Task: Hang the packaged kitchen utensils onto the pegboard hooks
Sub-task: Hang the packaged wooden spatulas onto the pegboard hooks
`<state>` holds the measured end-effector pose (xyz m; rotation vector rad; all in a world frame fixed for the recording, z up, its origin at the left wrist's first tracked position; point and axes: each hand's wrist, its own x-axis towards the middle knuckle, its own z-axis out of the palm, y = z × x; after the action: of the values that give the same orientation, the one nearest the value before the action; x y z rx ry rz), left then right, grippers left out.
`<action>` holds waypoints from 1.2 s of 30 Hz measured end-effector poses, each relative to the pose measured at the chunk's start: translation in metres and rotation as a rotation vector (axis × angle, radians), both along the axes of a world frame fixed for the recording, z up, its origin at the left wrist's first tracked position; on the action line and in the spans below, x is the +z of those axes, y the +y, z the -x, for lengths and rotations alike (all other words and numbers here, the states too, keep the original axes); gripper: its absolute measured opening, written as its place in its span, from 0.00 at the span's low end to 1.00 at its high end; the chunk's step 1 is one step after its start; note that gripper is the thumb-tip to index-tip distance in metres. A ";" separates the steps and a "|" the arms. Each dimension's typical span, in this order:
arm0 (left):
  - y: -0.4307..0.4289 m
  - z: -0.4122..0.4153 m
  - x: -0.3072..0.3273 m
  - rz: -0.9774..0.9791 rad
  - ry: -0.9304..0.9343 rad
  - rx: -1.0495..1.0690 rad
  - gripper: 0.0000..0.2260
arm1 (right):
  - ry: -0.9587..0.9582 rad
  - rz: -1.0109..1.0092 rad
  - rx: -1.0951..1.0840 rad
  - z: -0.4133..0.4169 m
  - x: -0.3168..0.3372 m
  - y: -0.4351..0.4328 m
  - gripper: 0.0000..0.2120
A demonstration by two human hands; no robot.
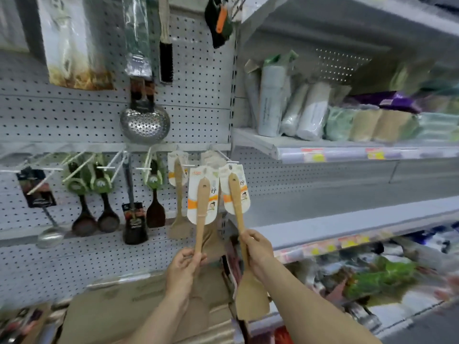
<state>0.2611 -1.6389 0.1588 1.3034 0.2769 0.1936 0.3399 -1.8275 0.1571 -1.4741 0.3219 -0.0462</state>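
I hold two wooden spatulas with white and orange card labels up in front of the pegboard (198, 112). My left hand (185, 265) pinches the handle of the left spatula (201, 209). My right hand (257, 252) grips the handle of the right spatula (236, 199), whose blade (252, 297) hangs below my wrist. Both card tops are level with a white hook (227, 157). Another wooden spatula (178, 194) hangs on a hook just to the left.
Black ladles (84, 219), a dark turner (155, 212) and a steel skimmer (145, 122) hang on the pegboard to the left. Shelves with rolled bags (308, 112) stand on the right. A brown cardboard box (139, 311) sits below my arms.
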 end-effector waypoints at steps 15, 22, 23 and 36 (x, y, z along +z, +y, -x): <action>-0.022 -0.002 -0.022 -0.052 0.023 0.081 0.04 | -0.031 -0.017 0.149 -0.032 -0.034 0.002 0.07; -0.021 -0.008 -0.025 -0.032 0.031 0.098 0.06 | -0.077 0.009 0.192 -0.036 -0.043 0.001 0.09; -0.020 -0.009 -0.027 -0.023 0.036 0.104 0.05 | -0.071 0.014 0.210 -0.034 -0.044 0.002 0.10; -0.029 -0.013 -0.024 0.000 0.023 0.107 0.05 | 0.119 0.053 0.173 -0.066 -0.016 0.015 0.07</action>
<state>0.2746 -1.6677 0.1347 1.2922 0.3668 0.2687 0.4061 -1.8121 0.1408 -1.5561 0.2899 0.1735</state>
